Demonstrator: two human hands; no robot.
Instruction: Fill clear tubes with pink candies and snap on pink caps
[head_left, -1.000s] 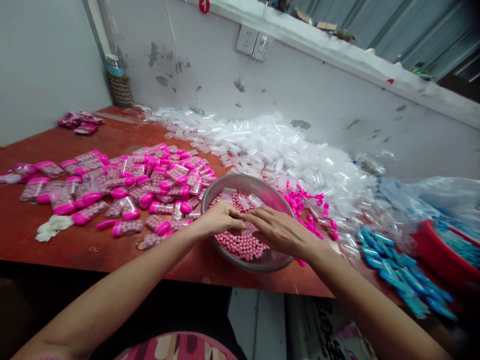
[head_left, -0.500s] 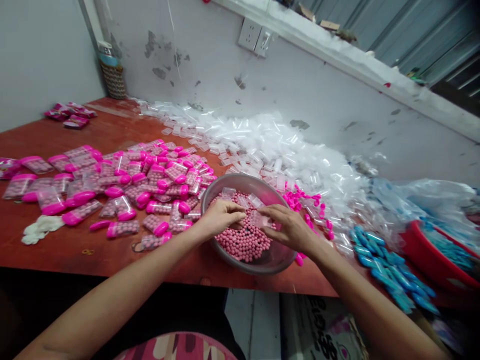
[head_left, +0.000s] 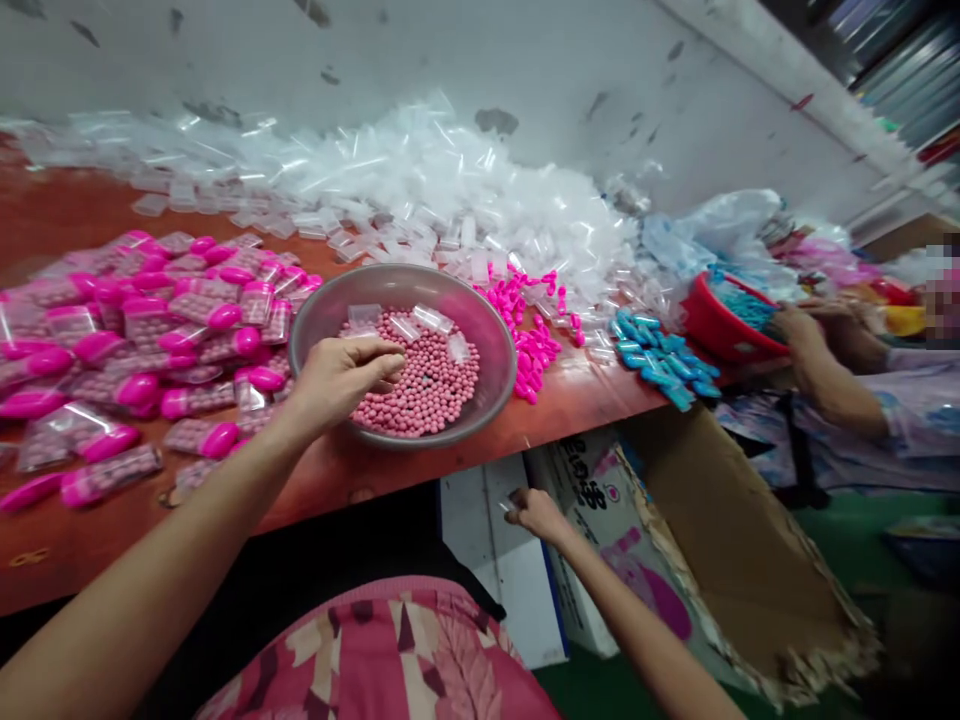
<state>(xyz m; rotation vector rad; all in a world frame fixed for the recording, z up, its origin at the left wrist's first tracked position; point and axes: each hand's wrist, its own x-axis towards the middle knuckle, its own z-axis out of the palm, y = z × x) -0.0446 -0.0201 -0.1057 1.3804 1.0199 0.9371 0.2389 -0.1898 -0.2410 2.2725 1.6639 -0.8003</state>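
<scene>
A grey bowl (head_left: 491,400) on the table holds many small pink beads (head_left: 420,400), with several clear plastic containers (head_left: 433,320) lying on top of them. Over the bowl's left side is my left hand (head_left: 337,380), its fingers pinched together; whatever is between them is hidden. Below the table's front edge, my right hand (head_left: 538,515) is closed on a small clear plastic piece (head_left: 510,504). Left of the bowl lie many bead-filled containers with bright pink caps (head_left: 225,318). Loose pink caps (head_left: 532,350) are scattered at the bowl's right.
A long heap of empty clear containers (head_left: 450,190) runs along the wall. Blue-filled containers (head_left: 660,350) and a red basin (head_left: 720,325) are farther right, where a co-worker's arm (head_left: 832,375) reaches in. An open cardboard box (head_left: 720,560) stands under the table.
My right hand has left the bowl and dropped below the table edge, carrying a clear piece. My left hand stays over the bowl. The view has turned right, bringing in the co-worker.
</scene>
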